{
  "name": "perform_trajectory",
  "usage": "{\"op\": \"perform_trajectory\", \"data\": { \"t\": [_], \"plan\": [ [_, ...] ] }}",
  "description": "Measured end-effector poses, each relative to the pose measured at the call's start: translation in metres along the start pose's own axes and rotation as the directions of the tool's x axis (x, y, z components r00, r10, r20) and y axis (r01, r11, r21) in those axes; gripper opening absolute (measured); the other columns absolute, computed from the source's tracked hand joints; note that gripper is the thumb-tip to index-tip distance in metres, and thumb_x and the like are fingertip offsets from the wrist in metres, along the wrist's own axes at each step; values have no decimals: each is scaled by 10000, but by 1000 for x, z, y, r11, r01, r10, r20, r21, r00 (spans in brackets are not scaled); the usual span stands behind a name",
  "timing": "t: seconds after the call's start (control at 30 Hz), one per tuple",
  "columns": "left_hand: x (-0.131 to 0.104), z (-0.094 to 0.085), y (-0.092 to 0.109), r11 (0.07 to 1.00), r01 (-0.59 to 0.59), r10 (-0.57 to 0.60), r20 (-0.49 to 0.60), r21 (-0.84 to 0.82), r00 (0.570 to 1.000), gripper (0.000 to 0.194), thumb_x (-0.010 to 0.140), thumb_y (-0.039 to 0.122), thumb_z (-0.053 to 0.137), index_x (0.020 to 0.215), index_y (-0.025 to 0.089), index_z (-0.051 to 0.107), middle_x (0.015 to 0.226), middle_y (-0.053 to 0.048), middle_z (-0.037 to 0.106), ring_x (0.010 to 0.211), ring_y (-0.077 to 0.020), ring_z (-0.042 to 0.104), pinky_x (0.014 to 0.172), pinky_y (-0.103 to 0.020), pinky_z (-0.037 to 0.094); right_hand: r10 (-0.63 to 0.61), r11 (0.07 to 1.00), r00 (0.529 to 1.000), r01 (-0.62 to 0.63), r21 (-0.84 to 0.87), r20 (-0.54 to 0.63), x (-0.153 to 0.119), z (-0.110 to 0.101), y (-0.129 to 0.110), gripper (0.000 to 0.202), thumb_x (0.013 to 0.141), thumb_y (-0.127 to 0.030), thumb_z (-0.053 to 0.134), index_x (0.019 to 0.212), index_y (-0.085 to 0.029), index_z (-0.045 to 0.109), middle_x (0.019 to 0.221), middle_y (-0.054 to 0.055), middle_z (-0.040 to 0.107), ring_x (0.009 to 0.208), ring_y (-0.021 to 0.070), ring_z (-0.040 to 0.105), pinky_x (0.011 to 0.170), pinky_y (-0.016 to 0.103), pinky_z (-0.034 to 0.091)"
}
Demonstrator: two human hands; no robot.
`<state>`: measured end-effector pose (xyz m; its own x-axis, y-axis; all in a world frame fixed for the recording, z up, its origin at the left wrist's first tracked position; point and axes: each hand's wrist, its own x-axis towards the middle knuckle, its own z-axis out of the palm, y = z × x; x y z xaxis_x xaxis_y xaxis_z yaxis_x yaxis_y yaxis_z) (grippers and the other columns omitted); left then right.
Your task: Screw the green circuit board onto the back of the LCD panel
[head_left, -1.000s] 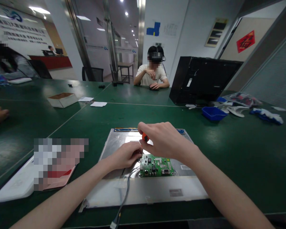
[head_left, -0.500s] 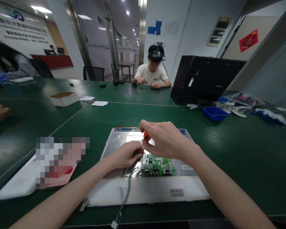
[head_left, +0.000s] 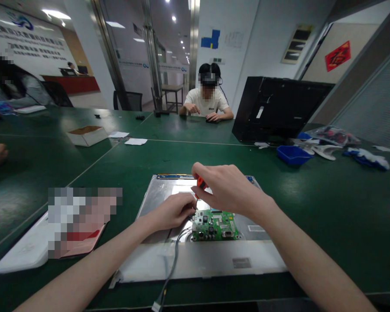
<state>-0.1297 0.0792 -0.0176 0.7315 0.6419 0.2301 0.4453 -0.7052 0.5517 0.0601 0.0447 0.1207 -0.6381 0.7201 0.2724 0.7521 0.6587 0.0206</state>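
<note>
My right hand is closed around the orange-and-black handle of a screwdriver. Its thin shaft points down at the upper left corner of a green circuit board. Beside that corner, my left hand has its fingers pinched together near the screwdriver's tip; what they hold, if anything, is hidden. The board lies on the silver metal back of a display panel. From the board's left side a grey cable runs down over the panel's near edge to a white connector.
Left of the panel lie a white object and a pink one, partly blurred out. A white box, a blue tray, a black monitor and gloves stand farther off. A person sits opposite.
My right hand's fingers and thumb have shifted slightly on the screwdriver handle, showing more of the shaft. My left hand has stayed in place.
</note>
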Motion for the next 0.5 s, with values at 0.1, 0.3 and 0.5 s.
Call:
{"op": "perform_trajectory", "data": {
  "t": [0.1, 0.3, 0.5],
  "plan": [
    [0, 1, 0, 1000, 10, -11, -3, -10, 1000, 118, 867, 165, 527, 959, 176, 600, 884, -53, 642, 798, -194, 581, 713, -302, 451, -12, 1000, 1000, 11, 6, 13, 0, 0, 0, 115, 896, -282, 492, 967, -191, 485, 821, 12, 661, 597, 117, 518, 499, 274, 190],
    [0, 0, 3, 1000, 6, -6, 27, -9, 1000, 87, 873, 166, 516, 864, 170, 603, 832, -44, 640, 741, -180, 578, 668, -286, 438, -19, 1000, 999, 19, 8, 33, 0, -3, -1, 231, 929, -430, 499, 954, -201, 494, 793, 5, 665, 595, 128, 530, 500, 268, 199],
    [0, 1, 2, 999, 11, -12, -12, -30, 1000, 104, 875, 193, 534, 954, 176, 599, 873, -53, 640, 798, -201, 587, 708, -307, 460, -25, 999, 999, 24, 25, 29, -1, -3, -2, 86, 875, -237, 493, 948, -191, 491, 814, 8, 653, 570, 110, 482, 495, 273, 187]
  ]
}}
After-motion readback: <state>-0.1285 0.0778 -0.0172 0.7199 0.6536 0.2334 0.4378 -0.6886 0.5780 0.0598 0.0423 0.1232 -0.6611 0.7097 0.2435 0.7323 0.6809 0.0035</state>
